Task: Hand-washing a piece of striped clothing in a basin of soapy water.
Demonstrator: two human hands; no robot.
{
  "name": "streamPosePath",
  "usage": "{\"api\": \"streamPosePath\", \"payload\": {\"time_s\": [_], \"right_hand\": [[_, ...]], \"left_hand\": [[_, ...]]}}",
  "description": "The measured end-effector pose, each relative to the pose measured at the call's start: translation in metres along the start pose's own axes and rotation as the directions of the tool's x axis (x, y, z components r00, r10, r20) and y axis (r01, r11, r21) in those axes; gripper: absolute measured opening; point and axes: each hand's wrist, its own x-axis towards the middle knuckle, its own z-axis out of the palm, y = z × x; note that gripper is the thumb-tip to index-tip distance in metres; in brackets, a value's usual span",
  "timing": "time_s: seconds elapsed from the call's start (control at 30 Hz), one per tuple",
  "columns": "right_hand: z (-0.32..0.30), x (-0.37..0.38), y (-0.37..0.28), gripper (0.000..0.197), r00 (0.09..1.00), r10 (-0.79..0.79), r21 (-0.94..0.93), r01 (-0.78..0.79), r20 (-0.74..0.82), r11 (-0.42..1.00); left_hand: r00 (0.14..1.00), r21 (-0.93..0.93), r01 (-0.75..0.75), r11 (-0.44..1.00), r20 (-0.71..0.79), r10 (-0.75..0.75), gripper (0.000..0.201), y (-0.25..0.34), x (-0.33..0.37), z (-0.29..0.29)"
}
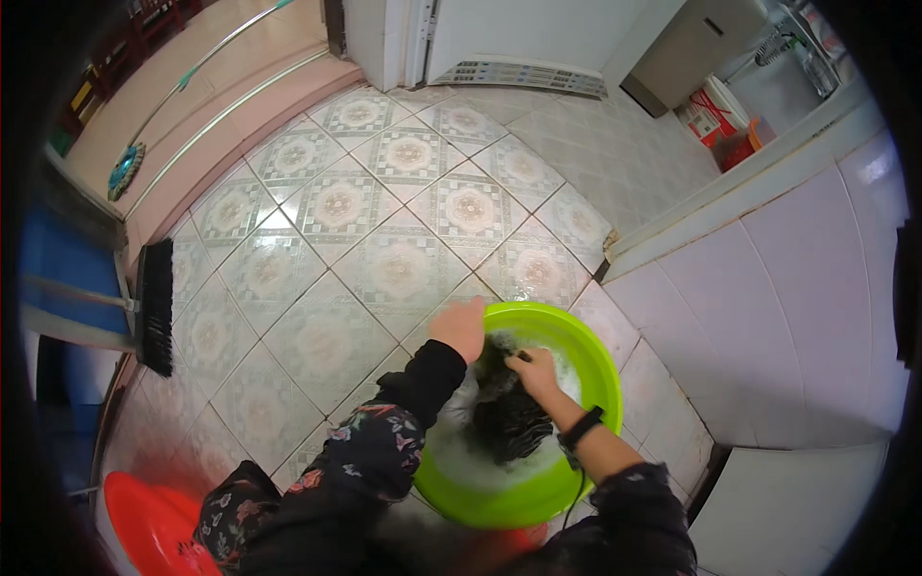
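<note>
A lime-green basin [603, 357] of foamy water stands on the tiled floor in front of me. In it lies a dark, wet, bunched cloth [509, 422], partly under white suds. My right hand [535, 372] reaches over the basin with its fingers closed on the upper part of the cloth; a black band circles that wrist. At the basin's far left rim is my left hand [459, 328], blurred, its back toward me. Its fingertips are hidden, so I cannot tell whether it grips anything.
A red basin [144, 523] sits at lower left. A black-bristled broom [156, 307] leans at the left wall, and a mop [125, 173] lies along the pink step. Tiled wall [759, 307] rises close on the right. A white-and-red bucket [715, 108] stands beyond the doorway.
</note>
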Motion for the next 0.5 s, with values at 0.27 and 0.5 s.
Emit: {"api": "streamPosePath", "payload": {"time_s": [0.27, 0.5], "right_hand": [[-0.092, -0.104, -0.086, 0.027, 0.930, -0.080, -0.306, 0.198, 0.358, 0.931], [-0.044, -0.099, -0.068, 0.048, 0.838, -0.458, -0.514, 0.544, 0.296, 0.663]], "left_hand": [[0.999, 0.006, -0.020, 1.000, 0.051, 0.020, 0.022, -0.016, 0.004, 0.009], [0.994, 0.017, -0.005, 1.000, 0.109, 0.003, 0.022, -0.009, 0.006, 0.005]]}}
